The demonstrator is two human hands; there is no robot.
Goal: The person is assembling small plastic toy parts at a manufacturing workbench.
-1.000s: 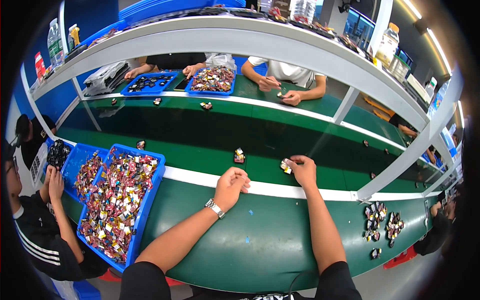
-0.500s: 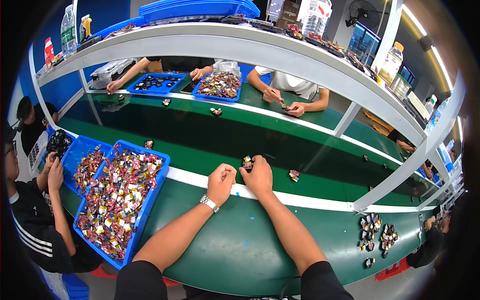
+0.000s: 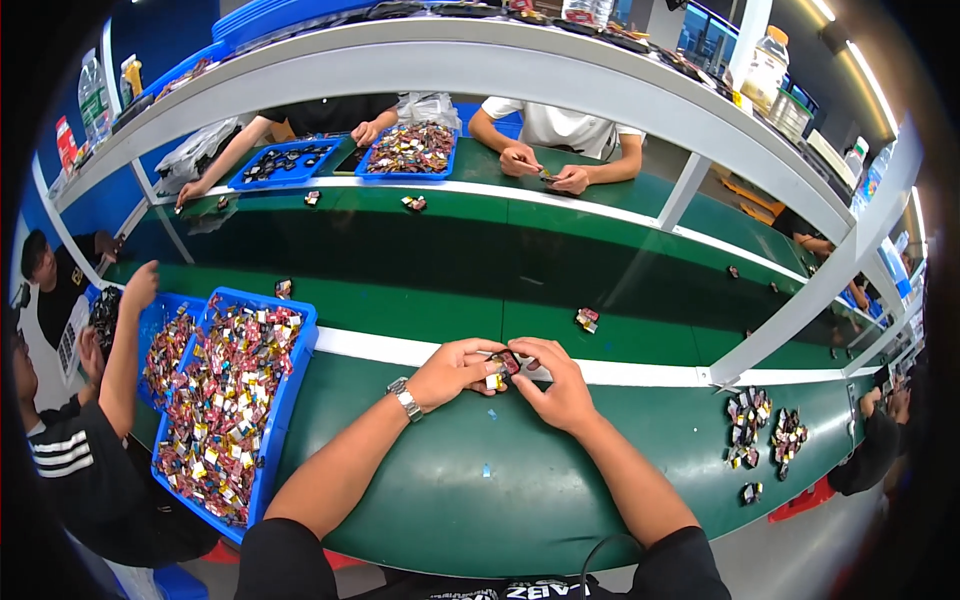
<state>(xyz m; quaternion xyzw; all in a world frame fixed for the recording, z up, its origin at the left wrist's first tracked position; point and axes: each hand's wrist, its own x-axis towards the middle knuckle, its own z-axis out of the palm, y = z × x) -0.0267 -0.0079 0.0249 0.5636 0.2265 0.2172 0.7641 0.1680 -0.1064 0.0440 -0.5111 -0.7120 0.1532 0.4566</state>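
Observation:
Between my two hands, just on my side of the white rail, is a small electronic part (image 3: 497, 381) with a dark red piece, a black edge and a yellow-and-white tab. My left hand (image 3: 450, 374), below a metal-banded watch, pinches it from the left. From the other side, the thumb and fingers of my right hand (image 3: 560, 388) close on its black edge. My fingertips cover some of the part, so its exact kind is unclear. A similar small part (image 3: 587, 319) lies on the green belt, beyond my right hand.
A blue tray (image 3: 311, 330) heaped with small red, white and yellow parts stands at the left, beside a co-worker. Clusters of parts (image 3: 747, 428) lie on the green bench at the right. A white rail (image 3: 650, 373) borders the belt; a shelf (image 3: 450, 65) spans overhead.
My hands have drawn back from the belt edge with the part, and the left hand now grips it too. At the left, the co-worker's arm has risen.

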